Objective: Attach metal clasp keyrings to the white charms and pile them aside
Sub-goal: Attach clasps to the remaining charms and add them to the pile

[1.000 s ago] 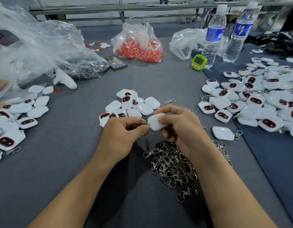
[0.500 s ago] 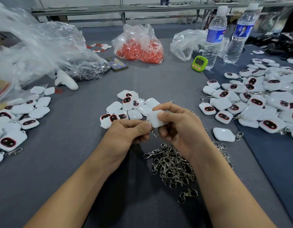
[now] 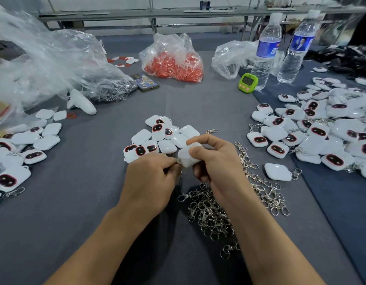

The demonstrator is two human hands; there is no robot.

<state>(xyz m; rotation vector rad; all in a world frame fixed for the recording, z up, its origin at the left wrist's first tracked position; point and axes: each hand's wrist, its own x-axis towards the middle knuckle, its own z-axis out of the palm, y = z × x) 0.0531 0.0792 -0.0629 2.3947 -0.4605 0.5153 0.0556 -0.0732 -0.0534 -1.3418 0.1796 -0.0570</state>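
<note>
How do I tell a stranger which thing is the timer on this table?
Find the two water bottles at the far right of the table. The timer stands at the foot of the left bottle. It alone is bright green, with pink buttons.
</note>
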